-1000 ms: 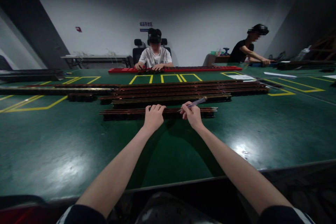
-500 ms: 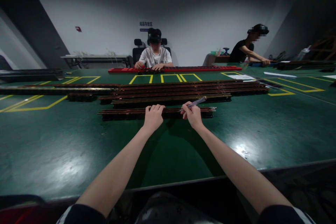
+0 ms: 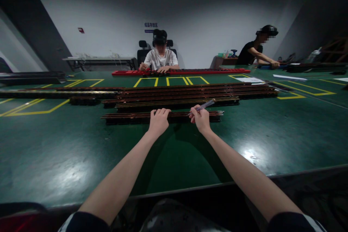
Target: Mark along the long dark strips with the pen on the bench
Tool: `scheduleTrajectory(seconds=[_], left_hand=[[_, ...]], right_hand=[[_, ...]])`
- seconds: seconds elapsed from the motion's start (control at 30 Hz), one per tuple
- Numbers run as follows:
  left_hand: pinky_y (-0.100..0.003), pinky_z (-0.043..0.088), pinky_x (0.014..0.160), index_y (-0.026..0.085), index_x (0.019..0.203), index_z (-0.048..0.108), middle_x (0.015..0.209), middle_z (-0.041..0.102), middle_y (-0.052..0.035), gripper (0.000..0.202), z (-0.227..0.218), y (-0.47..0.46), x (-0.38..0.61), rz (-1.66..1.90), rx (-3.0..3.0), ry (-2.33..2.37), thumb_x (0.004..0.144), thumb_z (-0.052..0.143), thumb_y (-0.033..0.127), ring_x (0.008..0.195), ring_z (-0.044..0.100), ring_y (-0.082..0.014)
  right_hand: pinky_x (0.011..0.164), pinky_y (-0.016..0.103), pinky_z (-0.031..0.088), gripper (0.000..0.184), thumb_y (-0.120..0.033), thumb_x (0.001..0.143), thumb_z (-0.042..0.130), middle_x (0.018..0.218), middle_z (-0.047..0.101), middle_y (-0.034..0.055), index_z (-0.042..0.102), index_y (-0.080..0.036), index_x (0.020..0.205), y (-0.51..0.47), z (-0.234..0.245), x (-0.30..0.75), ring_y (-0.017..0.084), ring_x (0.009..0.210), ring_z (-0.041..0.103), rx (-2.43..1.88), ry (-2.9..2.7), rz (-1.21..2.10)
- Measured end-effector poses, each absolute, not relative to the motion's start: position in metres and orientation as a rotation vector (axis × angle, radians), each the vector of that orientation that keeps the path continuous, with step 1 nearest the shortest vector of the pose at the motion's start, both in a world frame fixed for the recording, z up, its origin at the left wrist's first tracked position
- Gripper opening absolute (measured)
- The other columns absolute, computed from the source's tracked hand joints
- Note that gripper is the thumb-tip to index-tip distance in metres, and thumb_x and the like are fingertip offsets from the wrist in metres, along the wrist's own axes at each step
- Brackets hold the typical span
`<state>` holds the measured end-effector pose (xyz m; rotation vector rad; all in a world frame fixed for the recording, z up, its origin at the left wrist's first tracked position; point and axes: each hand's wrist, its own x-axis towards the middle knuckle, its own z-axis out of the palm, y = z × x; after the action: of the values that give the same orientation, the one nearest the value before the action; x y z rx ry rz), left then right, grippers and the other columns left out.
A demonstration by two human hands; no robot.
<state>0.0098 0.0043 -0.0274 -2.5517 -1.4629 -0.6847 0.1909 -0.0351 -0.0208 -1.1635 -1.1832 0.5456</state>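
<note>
Left hand (image 3: 158, 120) rests curled over the nearest dark strip (image 3: 130, 117), fingers touching it. Right hand (image 3: 200, 117) pinches a slim pen-like tool (image 3: 204, 105), tip at the strip.

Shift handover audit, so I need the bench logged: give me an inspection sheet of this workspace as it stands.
Surface: green table, glossy, with yellow taped outlines and glare patches.
Job's things: nearest strip, long and dark, lying crosswise; slim tool above it.
Clutter: stacked strips behind; red tray and papers farther back.
Hands: left hand curled over the nearest strip; right hand pinching the slim tool, resting on the same strip.
Cables: nothing seen.
Surroundings: person in white seated opposite, person in black at right; white wall behind.
</note>
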Motion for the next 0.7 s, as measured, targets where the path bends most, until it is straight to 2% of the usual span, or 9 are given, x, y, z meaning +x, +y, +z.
scheduleTrajectory(seconds=[0.5,0.7], left_hand=[[-0.048,0.033,0.102,0.018,0.118,0.059,0.119,0.065,-0.0114,0.037,-0.0228,0.0033,0.0076,-0.669,-2.626,-1.461,0.087,0.040,0.027,0.110,0.057,-0.0263],[-0.047,0.033,0.100,0.018,0.113,0.060,0.115,0.065,-0.0119,0.038,-0.0217,0.0026,0.0098,-0.664,-2.582,-1.472,0.090,0.040,0.041,0.108,0.057,-0.0278]], right_hand=[[0.037,0.020,0.044,0.033,-0.044,0.082,0.061,0.052,0.057,-0.0008,0.052,-0.019,0.063,-0.0361,-0.0190,0.1925,0.009,0.038,0.052,-1.192,-1.200,0.569],[0.035,0.019,0.039,0.030,-0.040,0.081,0.061,0.049,0.055,-0.0023,0.051,-0.018,0.063,-0.0342,-0.0205,0.1914,0.008,0.035,0.050,-1.169,-1.169,0.577]])
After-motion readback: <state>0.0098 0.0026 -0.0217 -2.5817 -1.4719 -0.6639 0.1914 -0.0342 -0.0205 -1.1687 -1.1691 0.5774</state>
